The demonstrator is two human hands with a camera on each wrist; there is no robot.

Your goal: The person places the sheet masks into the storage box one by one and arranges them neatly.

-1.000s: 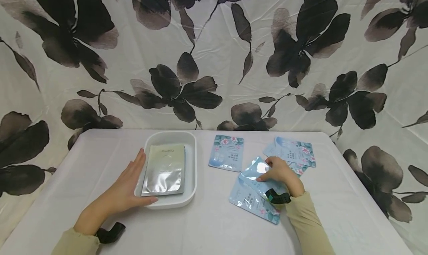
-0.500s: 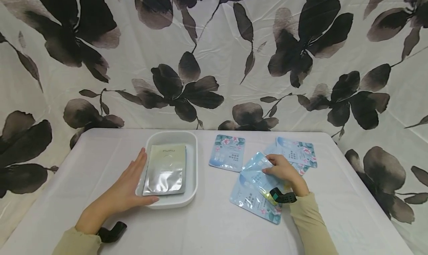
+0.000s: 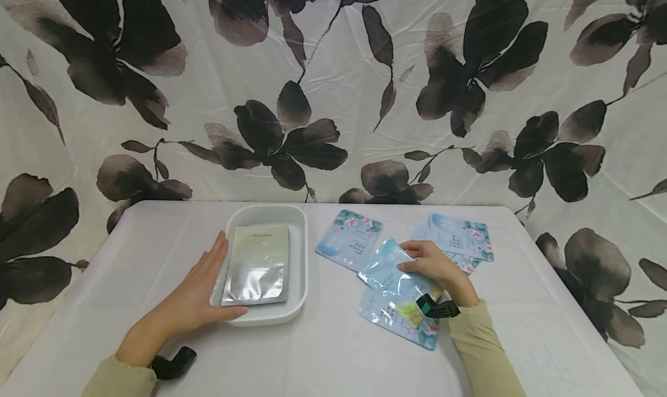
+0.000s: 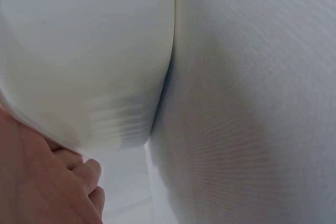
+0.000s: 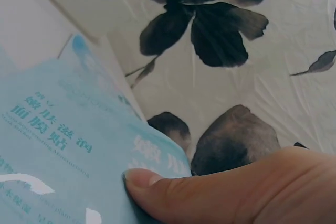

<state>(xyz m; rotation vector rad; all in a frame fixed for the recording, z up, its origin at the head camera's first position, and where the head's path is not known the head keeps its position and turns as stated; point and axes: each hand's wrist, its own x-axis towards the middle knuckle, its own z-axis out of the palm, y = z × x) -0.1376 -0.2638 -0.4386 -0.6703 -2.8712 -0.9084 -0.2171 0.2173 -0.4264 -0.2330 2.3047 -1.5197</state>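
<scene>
My right hand (image 3: 429, 267) pinches a light-blue face mask packet (image 3: 388, 269) at its edge, thumb on top; the right wrist view shows that packet bent near the thumb (image 5: 152, 187). It overlaps another blue face mask packet (image 3: 383, 316) lying on the table. Behind it, to the left, lies a flowered blue packet (image 3: 350, 238). At the left, my left hand (image 3: 190, 293) touches a white tray (image 3: 298, 241), its fingers straight along the left rim and its thumb at the near rim. In the tray lies a silver and pale-green packet (image 3: 257, 264); whether others lie beneath it cannot be told.
Several blue face mask packets (image 3: 461, 238) overlap in a loose pile at the back right. The table has a white cloth (image 3: 323, 356). A floral curtain (image 3: 365, 142) hangs behind the far edge. Each wrist wears a black camera (image 3: 174, 362).
My right hand has shifted the held packet slightly left and turned it flatter. The flowered packet at the back has turned clockwise, its lower end leftward. My left hand and the tray stay put.
</scene>
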